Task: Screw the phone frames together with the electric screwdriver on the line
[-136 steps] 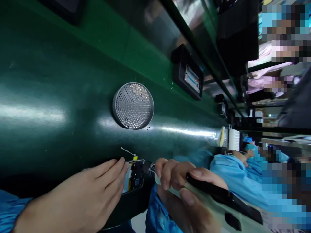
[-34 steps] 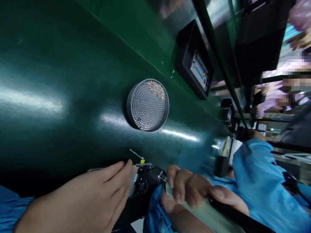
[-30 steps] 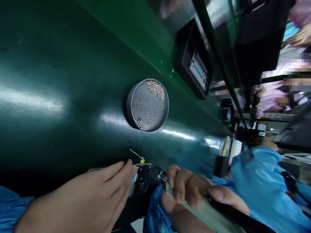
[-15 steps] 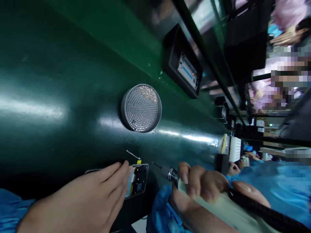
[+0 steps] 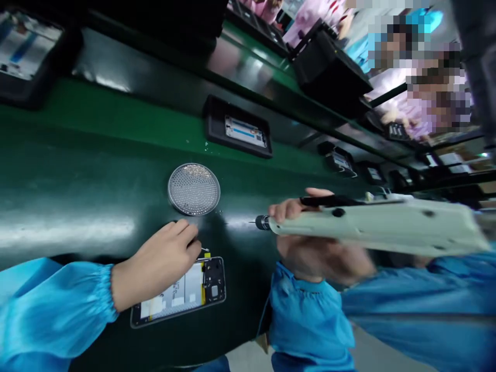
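My right hand (image 5: 310, 243) is wrapped round a pale green electric screwdriver (image 5: 372, 225). The driver lies almost level, and its thin bit points left over the bench. My left hand (image 5: 166, 266) is above an opened phone (image 5: 215, 281), with its fingers curled together. Whatever the fingertips hold, if anything, is hidden. A small whitish strip (image 5: 204, 250) shows just beside the thumb, near a yellow tab (image 5: 207, 255) on the phone's upper edge. The phone lies flat with its battery and dark inner frame exposed. Beyond my left hand stands a round grey perforated screw tray (image 5: 194, 191) with small screws in it.
A black holder (image 5: 238, 126) carrying a phone part stands on the green bench (image 5: 127, 144) behind the screw tray. Another black holder (image 5: 27, 62) is at upper left, and several more line the right. A rail runs behind them. Other people sit across the bench.
My left hand has lifted from flat on the phone to its upper edge, fingers curling in. The screwdriver has swung up and more level. My view has turned and pulled back.
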The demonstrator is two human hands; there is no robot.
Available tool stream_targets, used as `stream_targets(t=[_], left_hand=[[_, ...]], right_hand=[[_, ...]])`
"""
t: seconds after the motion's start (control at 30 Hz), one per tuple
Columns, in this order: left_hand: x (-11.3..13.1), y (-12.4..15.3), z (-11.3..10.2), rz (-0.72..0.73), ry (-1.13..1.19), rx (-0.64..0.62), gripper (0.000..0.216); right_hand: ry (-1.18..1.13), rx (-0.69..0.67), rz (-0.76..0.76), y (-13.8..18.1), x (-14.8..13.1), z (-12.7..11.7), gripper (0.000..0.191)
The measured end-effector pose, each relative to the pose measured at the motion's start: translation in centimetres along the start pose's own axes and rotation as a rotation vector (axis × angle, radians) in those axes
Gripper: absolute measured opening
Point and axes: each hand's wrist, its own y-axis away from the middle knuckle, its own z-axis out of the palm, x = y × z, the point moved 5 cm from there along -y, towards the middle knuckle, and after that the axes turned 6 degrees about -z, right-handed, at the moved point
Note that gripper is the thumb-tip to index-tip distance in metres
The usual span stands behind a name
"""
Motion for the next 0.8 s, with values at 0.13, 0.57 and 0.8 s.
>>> stream_targets(t=[0.13, 0.57, 0.8], left_hand=[[0.2, -0.7, 0.8, -0.033, -0.046, -0.027, 0.023], [4.9, 5.1, -5.7, 0.204, -0.166, 0.400, 0.015], [7.6, 7.3, -6.3, 0.244, -0.164, 0.473, 0.024]], right_hand=[[-0.205, 0.154, -0.044, -0.7, 1.1, 0.6, 0.034], [0.276, -0.258, -0.161, 7.0, -3.4, 2.0, 0.034], [0.219, -0.670, -0.106, 10.6, -4.3, 5.6, 0.010]])
